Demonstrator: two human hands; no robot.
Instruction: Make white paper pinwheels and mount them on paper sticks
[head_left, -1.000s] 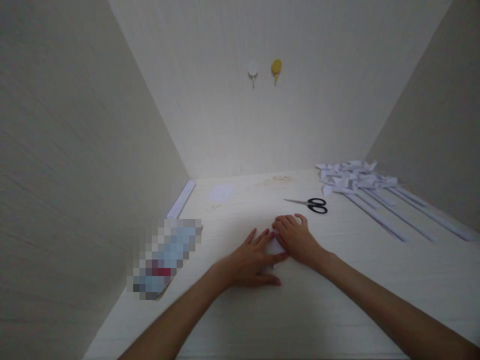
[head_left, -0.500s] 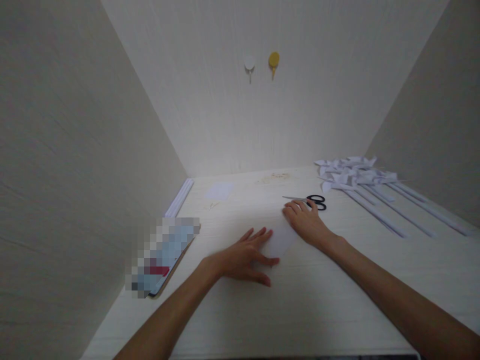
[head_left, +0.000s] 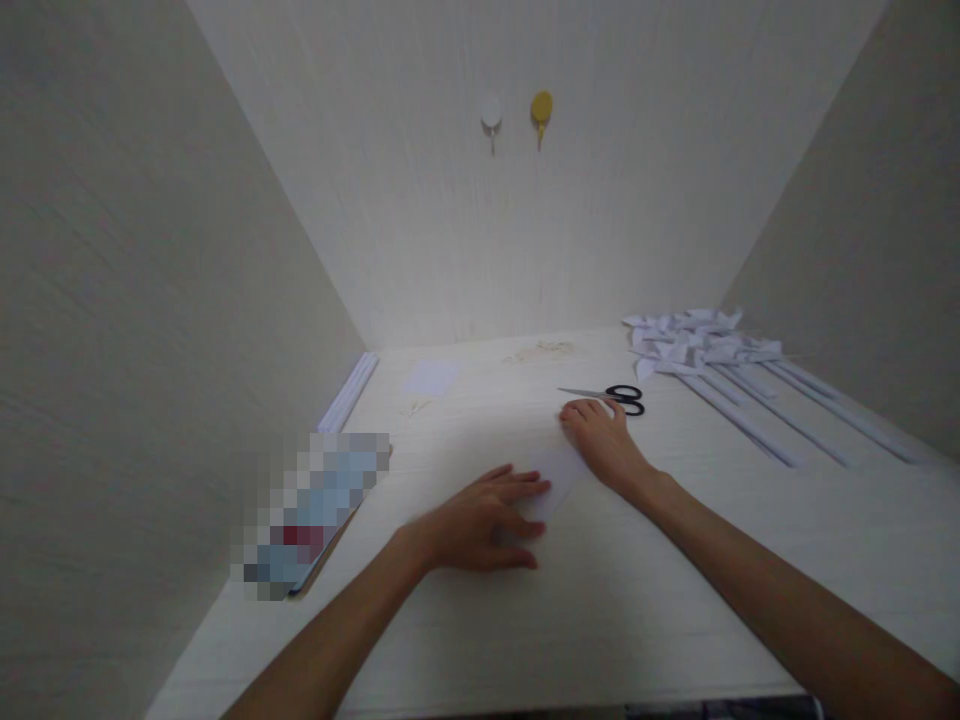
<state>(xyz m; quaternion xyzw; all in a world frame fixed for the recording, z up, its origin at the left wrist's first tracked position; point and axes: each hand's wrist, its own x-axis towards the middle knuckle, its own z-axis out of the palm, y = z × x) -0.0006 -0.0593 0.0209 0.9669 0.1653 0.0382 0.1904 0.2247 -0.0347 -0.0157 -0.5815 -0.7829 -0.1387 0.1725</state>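
Note:
A small white sheet of paper (head_left: 556, 478) lies flat on the pale table (head_left: 615, 590) between my hands. My left hand (head_left: 480, 520) rests on its near left corner with fingers stretched out flat. My right hand (head_left: 600, 440) presses on its far right edge, fingers extended and lying on the paper. Black-handled scissors (head_left: 611, 396) lie just beyond my right hand's fingertips, not touched.
A pile of white folded paper pinwheels on long sticks (head_left: 720, 365) lies at the back right. White rods (head_left: 346, 392) run along the left wall, a small white square (head_left: 429, 377) beside them. A pixelated flat item (head_left: 311, 510) lies at left. Two hooks (head_left: 516, 110) hang on the back wall.
My right hand slid away from my left hand toward the scissors, and the paper now lies spread flat between them. My left hand drew slightly nearer.

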